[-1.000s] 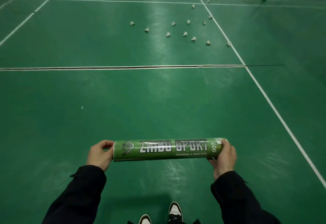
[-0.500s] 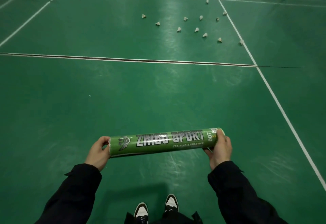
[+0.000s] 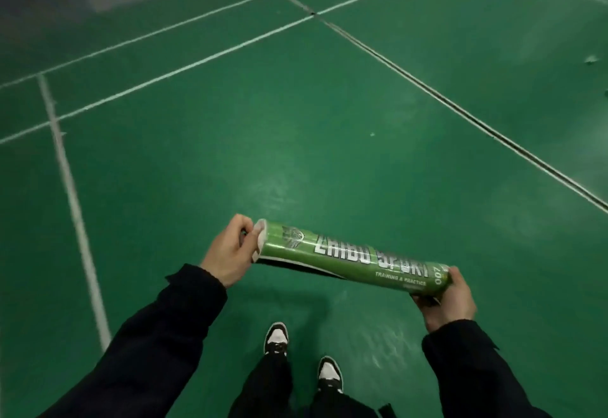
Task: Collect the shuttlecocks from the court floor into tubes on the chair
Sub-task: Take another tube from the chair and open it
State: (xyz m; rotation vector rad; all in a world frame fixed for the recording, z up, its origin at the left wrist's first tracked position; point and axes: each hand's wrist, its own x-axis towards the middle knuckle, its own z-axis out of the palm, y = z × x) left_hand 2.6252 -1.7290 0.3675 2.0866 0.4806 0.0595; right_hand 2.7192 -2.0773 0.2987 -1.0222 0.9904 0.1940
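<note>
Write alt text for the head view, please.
Both hands hold a green shuttlecock tube sideways over a green court floor: left hand pinches the white cap, right hand grips the other end.

Green tube with white lettering (a dark strip underneath), green floor striped with white lines, black-and-white shoes.

Green court floor, white boundary lines, dark seam, two black-and-white shoes

glossy green tube, sheeny smooth court floor, matt dark sleeves
</note>
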